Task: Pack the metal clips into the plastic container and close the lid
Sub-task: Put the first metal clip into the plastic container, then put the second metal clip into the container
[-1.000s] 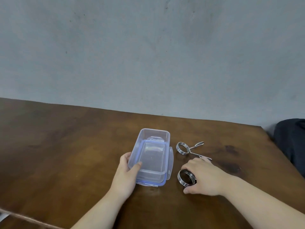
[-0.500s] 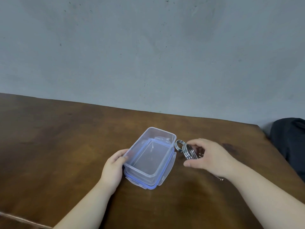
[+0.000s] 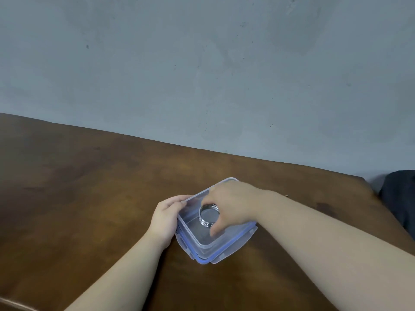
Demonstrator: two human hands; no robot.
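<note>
Your metal clip (image 3: pixel 208 216) is inside the open plastic container (image 3: pixel 203 240), pinched in your right hand (image 3: pixel 233 204). The container sits on its lid (image 3: pixel 233 249) toward the worktop's (image 3: pixel 89 198) far right corner. Left hand (image 3: pixel 167 217) grips its left wall. Loads of bare room leftward.

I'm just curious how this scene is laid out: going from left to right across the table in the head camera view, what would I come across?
Bare wooden table → left hand gripping the plastic container → metal clips held inside it by the right hand → dark cloth at the far right edge.
</note>
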